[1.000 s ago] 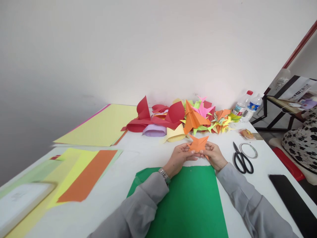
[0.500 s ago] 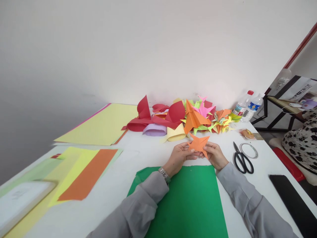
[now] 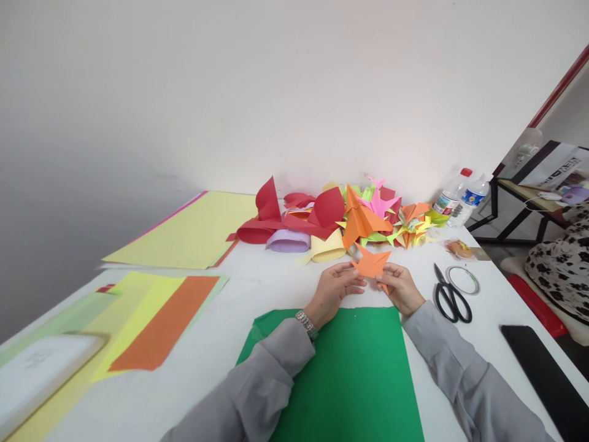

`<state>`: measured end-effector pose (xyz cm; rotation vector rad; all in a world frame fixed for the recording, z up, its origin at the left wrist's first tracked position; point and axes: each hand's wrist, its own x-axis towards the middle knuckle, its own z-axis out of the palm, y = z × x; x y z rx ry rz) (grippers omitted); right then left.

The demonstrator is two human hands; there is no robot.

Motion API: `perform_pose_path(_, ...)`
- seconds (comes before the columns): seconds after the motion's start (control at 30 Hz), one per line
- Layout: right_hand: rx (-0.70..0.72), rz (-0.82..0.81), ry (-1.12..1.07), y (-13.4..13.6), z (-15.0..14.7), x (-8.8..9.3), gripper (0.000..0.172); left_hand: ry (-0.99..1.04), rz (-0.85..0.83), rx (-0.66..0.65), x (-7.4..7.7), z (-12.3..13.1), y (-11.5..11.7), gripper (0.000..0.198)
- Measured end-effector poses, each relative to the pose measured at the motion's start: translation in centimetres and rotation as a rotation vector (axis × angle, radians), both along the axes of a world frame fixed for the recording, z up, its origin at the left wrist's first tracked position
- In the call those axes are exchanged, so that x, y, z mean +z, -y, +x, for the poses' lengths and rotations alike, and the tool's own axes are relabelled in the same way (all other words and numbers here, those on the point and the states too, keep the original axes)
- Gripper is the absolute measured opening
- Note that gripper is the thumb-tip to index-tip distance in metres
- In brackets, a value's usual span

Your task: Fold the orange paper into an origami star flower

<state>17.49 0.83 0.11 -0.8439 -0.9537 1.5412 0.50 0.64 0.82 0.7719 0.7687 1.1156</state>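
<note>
A small orange folded paper figure [image 3: 370,263] with pointed tips is held just above the white table [image 3: 257,294]. My left hand [image 3: 334,288] pinches its left side with thumb and fingers. Its right side is pinched by my right hand [image 3: 399,287]. Both hands hover past the far edge of a green paper sheet [image 3: 350,374] lying in front of me. Grey sleeves cover both forearms, and a metal watch sits on my left wrist.
A heap of colourful folded paper shapes [image 3: 350,221] lies at the wall. Black scissors [image 3: 450,296] and a tape ring [image 3: 462,280] lie to the right, two bottles [image 3: 455,196] behind. Yellow and orange sheets [image 3: 161,313] cover the left. A dark flat object [image 3: 543,374] lies near right; another person's patterned clothing [image 3: 559,264] shows beyond.
The orange figure has been shifted and turned slightly between my fingers. Both hands have stayed in nearly the same place.
</note>
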Motion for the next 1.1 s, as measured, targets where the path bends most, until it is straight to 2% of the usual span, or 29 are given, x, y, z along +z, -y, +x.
perform_pose_path(0.5,0.006,-0.006,0.051,0.22,-0.23,0.51,0.026,-0.048,0.046,0.045,-0.30,0.24,0.09,0.043)
perform_pose_path(0.8,-0.048,0.009,0.081,0.08,-0.31,-0.08,0.027,-0.089,0.081,0.053,-0.81,0.30,-0.06,0.046)
perform_pose_path(0.97,-0.056,0.040,0.087,0.00,-0.33,-0.31,0.026,-0.097,0.088,0.033,-0.43,0.30,0.11,0.036)
perform_pose_path(1.1,-0.012,0.083,0.148,0.11,-0.39,-0.48,0.023,-0.178,0.133,0.045,-0.14,0.49,0.35,0.036)
